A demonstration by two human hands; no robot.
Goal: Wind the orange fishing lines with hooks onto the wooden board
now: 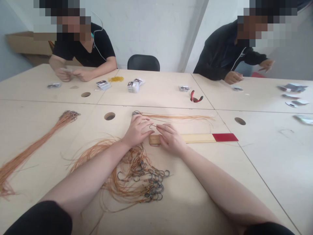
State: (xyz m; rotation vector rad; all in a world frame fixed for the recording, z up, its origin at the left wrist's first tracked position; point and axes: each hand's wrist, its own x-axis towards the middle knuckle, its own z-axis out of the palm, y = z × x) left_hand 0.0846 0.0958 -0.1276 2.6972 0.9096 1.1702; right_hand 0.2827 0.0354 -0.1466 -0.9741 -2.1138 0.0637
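Note:
My right hand (171,138) pinches a dark fish hook (151,127) by its shank end, with the bend pointing left. My left hand (139,129) is just left of that hook, thumb and fingers apart, and does not appear to grip it. Under my right hand lies a flat wooden strip (199,138) with a red end (225,137). Behind my hands stretches a bundle of orange lines (176,117), its hooks (137,113) at the left end. A tangled pile of hooks (154,186) with orange lines (114,182) spreads below my left hand.
Another tied bundle (41,143) lies at left. Red-handled pliers (195,98) rest over a table hole. Two people sit across the table (244,182), near small plastic packs (133,86) and yellow bits (116,79). Further holes (110,116) pierce the tabletop. Packets (295,87) lie far right.

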